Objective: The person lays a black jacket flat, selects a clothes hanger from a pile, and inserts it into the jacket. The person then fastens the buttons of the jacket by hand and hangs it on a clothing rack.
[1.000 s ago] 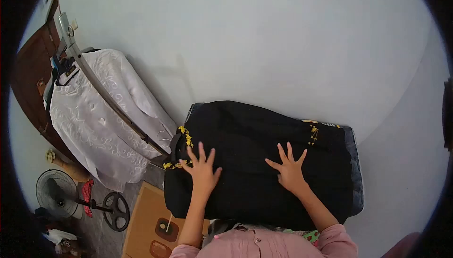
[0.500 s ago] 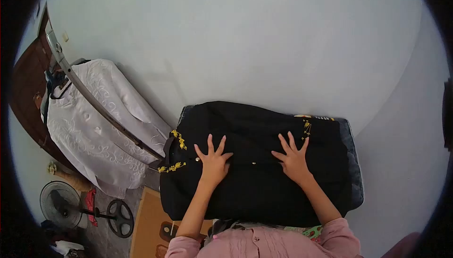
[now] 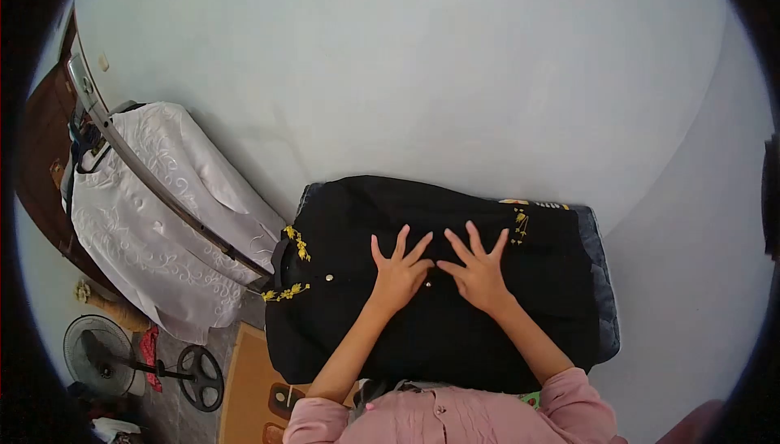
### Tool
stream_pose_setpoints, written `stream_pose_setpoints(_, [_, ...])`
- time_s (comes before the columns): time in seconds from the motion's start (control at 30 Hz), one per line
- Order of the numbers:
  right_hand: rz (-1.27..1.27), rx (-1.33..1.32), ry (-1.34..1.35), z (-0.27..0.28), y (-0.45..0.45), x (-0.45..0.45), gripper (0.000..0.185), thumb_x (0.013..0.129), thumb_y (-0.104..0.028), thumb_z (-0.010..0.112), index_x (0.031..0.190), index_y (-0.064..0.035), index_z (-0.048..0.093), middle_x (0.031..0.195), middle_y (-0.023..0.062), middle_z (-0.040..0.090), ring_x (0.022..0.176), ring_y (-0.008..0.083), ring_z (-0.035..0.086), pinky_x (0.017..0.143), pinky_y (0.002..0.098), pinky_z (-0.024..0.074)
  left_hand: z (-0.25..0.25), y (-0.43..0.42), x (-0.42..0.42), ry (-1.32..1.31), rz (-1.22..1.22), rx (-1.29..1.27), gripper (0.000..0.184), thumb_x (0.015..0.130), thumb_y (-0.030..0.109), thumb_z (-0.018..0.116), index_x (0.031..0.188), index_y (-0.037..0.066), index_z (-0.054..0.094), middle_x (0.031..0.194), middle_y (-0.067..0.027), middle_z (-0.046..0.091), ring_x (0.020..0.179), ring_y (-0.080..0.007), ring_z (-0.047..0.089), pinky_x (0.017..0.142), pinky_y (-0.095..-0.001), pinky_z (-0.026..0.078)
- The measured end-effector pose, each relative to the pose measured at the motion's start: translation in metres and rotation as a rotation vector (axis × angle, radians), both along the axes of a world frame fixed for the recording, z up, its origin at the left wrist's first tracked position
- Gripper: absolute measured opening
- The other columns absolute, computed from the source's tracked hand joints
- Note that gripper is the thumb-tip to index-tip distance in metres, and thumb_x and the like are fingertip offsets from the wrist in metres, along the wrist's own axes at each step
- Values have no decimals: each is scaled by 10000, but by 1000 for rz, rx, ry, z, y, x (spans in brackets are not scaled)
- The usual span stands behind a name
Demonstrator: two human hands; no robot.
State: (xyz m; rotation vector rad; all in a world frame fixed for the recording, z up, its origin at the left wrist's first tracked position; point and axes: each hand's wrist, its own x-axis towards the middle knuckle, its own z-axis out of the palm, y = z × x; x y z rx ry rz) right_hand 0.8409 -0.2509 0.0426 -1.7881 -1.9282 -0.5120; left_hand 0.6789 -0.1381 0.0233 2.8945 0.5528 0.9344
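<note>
Drawn closer together than before, the left hand (image 3: 398,280) and right hand (image 3: 482,278) rest splayed and unclenched on the black shirt (image 3: 439,326), a button (image 3: 428,285) between them.

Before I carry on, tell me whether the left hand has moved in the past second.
Yes: the left hand has moved away from the standing fan, toward the picture's right side.

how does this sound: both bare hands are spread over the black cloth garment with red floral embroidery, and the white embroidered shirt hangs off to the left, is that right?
Not quite: the floral embroidery on the black cloth garment is yellow, not red, as the head view shows. The bare left hand and bare right hand are spread over it, and the white embroidered shirt hangs off to the left.
</note>
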Motion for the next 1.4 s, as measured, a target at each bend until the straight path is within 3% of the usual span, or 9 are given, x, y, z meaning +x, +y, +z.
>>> stream_pose_setpoints(0.13, [222, -98, -51, -14, 2, -15, 138, 751, -245, 697, 873, -185, 717, 1409, 48, 408, 1352, 347, 279, 947, 777, 99, -14, 13, 7, 29, 33, -117, 178, 710, 144, 702, 881, 193, 692, 1437, 28, 399, 1391, -350, 205, 1013, -710, 42])
stream_pose_setpoints(0.3, [20, -232, 28, -16, 3, -23, 207, 774, -334, 685, 876, -161, 734, 1457, 45, 333, 1382, 316, 214, 955, 775, 85, -19, 20, 3, 98, 27, -398, 201, 702, 168, 728, 895, 224, 733, 1483, 13, 339, 1413, -397, 78, 1016, -707, -39])
stream_pose_setpoints(0.47, [8, -220, -26, -25, 7, -25, 194, 772, -326, 692, 870, -166, 740, 1470, 46, 313, 1391, 330, 183, 963, 770, 66, -24, 23, 0, 48, -34, -509, 139, 746, 205, 715, 882, 183, 734, 1495, -35, 320, 1408, -436, 10, 1004, -701, -86])
stream_pose_setpoints(0.67, [37, -144, 158, -22, 2, -24, 181, 733, -286, 740, 862, -160, 744, 1458, 61, 348, 1393, 357, 184, 986, 747, 10, -11, 16, -6, 107, -58, -627, 155, 828, 232, 629, 904, 114, 693, 1483, -73, 338, 1405, -445, -18, 973, -729, -103])
stream_pose_setpoints(0.77, [31, -152, 212, -14, -3, -28, 152, 766, -267, 724, 845, -139, 744, 1478, 81, 313, 1400, 369, 157, 972, 768, 21, -8, 10, -6, 147, -40, -629, 193, 853, 247, 597, 918, 83, 674, 1481, -84, 337, 1403, -448, -20, 962, -741, -103])
stream_pose_setpoints(0.9, [-62, -185, 263, -9, -5, -33, 191, 711, -284, 756, 852, -154, 756, 1458, 82, 356, 1396, 368, 177, 1004, 724, -8, 1, 4, -9, 143, -31, -635, 202, 857, 241, 596, 923, 68, 675, 1478, -82, 342, 1403, -449, -14, 963, -749, -89])
stream_pose_setpoints(1.4, [-111, -138, 343, -23, -2, -32, 189, 687, -300, 772, 780, -136, 761, 1451, 104, 371, 1395, 370, 182, 1033, 694, 4, -5, -12, -20, 71, 30, -544, 154, 815, 168, 661, 959, 120, 690, 1461, -51, 371, 1401, -441, 68, 1000, -724, -50])
